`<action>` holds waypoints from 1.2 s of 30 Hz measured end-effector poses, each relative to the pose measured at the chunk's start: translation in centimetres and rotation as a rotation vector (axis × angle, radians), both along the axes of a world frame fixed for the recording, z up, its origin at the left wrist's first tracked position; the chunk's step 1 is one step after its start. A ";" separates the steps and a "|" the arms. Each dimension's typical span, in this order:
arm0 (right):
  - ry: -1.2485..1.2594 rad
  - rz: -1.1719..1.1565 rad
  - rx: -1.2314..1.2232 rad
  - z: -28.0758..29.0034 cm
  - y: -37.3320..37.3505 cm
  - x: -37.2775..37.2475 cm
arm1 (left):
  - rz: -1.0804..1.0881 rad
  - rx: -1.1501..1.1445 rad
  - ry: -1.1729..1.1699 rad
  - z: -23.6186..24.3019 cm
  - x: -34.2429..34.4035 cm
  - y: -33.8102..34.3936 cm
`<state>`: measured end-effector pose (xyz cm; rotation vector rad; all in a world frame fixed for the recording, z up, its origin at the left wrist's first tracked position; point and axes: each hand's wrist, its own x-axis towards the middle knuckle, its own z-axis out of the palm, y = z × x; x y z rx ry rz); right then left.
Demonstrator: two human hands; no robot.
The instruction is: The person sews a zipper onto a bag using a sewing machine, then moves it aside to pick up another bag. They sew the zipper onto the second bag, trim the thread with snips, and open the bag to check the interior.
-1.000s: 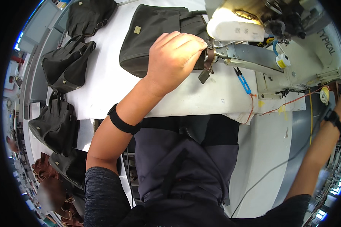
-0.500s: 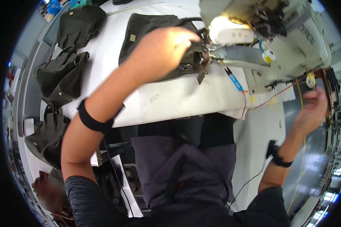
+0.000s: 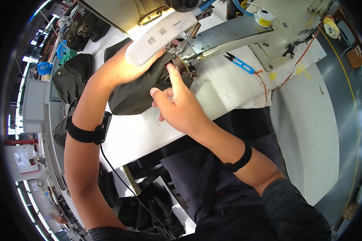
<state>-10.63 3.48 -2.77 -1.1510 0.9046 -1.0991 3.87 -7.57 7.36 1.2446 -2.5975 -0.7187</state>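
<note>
A dark olive fabric bag (image 3: 130, 98) lies on the white table, its right end at the needle area of a sewing machine (image 3: 233, 37). My left hand (image 3: 126, 66) rests on top of the bag; its fingers are mostly hidden behind the machine's white lamp housing (image 3: 161, 38). My right hand (image 3: 181, 105) is at the bag's near right side. Its index finger points up and touches a small brown tab (image 3: 179, 66) by the needle area. The right thumb stands apart, and the other fingers are curled, with nothing visible in them.
Blue thread snips (image 3: 240, 63) lie right of the hands, beside an orange cord (image 3: 287, 78). More dark bags (image 3: 74, 74) sit at the left. The machine's metal bed (image 3: 225, 38) extends to the right. A cable (image 3: 120, 178) hangs from my left armband.
My right hand has come from the far right to the needle area. My left hand has moved behind the lamp housing. The view has shifted and turned, and the bag now sits differently.
</note>
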 end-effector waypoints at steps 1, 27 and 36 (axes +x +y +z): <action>-0.039 -0.023 0.011 -0.1 0.2 0.2 | -0.006 -0.027 0.036 -0.2 0.0 0.0; 0.351 -0.307 -0.601 4.0 -2.7 -8.6 | 0.601 0.726 0.947 -3.2 -0.5 5.5; -0.006 0.260 0.053 4.2 -4.3 -10.9 | 0.720 0.799 0.993 -3.6 -1.7 7.2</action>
